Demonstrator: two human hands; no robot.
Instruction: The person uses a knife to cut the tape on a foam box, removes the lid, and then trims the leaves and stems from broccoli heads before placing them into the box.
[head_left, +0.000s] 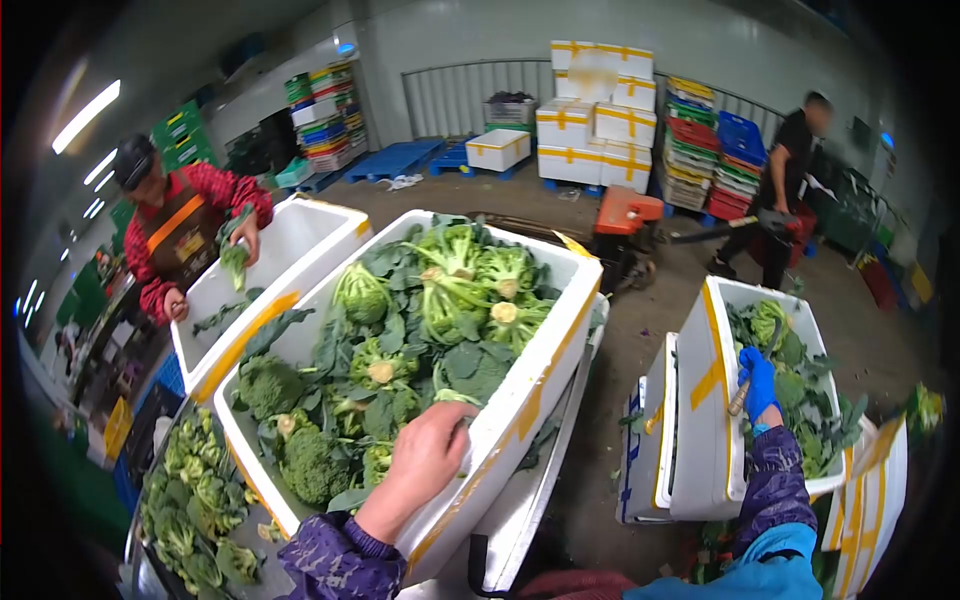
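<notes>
My bare left hand (428,455) is closed over the near rim of a large white foam box (530,415) with yellow tape, its fingertips partly hidden beside a pale stem. Broccoli heads (318,465) with leaves and cut stems fill this box. Off to the right, my right hand (760,385) in a blue glove is wrapped round the wooden handle of a knife (738,402). The knife's dark blade points up, over a second foam box (712,400) holding leafy broccoli (790,375).
A co-worker (170,225) at left holds broccoli over another foam box (330,215). Small broccoli pieces (195,500) lie on a metal surface. Behind stand an orange pallet jack (625,212), stacked foam boxes (600,125) and crates (690,150). Another person (785,185) is at far right.
</notes>
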